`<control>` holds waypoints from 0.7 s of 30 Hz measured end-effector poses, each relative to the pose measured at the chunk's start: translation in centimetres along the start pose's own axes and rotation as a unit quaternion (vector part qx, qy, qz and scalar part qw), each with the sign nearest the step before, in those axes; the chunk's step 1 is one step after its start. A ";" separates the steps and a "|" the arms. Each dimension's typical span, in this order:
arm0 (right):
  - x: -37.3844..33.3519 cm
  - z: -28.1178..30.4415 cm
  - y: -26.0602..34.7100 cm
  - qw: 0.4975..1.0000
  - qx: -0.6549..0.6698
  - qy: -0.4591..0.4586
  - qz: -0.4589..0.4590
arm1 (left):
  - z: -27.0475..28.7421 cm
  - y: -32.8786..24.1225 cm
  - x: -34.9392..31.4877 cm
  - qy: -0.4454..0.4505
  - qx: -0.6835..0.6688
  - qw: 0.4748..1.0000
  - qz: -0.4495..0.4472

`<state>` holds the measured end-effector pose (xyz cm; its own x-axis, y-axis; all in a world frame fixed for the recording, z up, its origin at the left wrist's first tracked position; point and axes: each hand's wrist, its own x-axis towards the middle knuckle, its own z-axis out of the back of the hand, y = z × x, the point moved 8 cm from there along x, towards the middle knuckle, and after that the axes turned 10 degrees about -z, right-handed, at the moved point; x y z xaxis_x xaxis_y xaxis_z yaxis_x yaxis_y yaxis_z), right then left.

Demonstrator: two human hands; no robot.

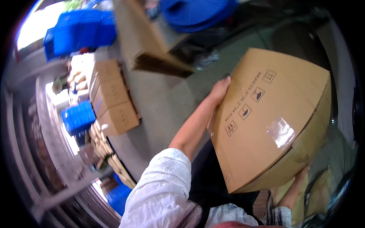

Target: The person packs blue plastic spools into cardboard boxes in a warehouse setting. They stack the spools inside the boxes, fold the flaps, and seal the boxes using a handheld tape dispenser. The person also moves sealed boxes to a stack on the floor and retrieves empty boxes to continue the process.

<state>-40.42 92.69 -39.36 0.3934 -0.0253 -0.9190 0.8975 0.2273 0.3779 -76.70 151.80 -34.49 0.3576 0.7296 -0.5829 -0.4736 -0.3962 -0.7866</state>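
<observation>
It's the big carton, four o'clock from the left hand, eleven from the right hand, contents hidden! Blue crates at ten o'clock. Left hand clasps the carton's edge; right seems to support it low, finger spread impossible to tell.

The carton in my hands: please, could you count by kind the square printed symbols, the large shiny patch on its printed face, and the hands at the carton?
Square printed symbols: 4
Large shiny patch: 1
Hands, the left hand and the right hand: 2
Total at the carton: 7
</observation>
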 end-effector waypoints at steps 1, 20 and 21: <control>-2.0 -2.5 1.5 0.999 -0.035 0.002 -0.025 | 3.2 2.1 -3.4 -0.032 -0.063 0.997 0.017; -46.9 -52.4 2.0 0.285 -0.765 0.092 0.570 | 24.5 25.0 -57.6 -0.411 -0.518 0.750 0.030; -47.9 -55.1 -1.3 0.271 -0.760 0.127 0.577 | 24.9 27.8 -60.3 -0.434 -0.532 0.726 0.045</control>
<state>-71.39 147.22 -1.96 0.0386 0.9399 -0.3391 -0.9885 0.0856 0.1245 -131.44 110.63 -16.13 -0.4970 0.5678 -0.6562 0.5901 -0.3332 -0.7353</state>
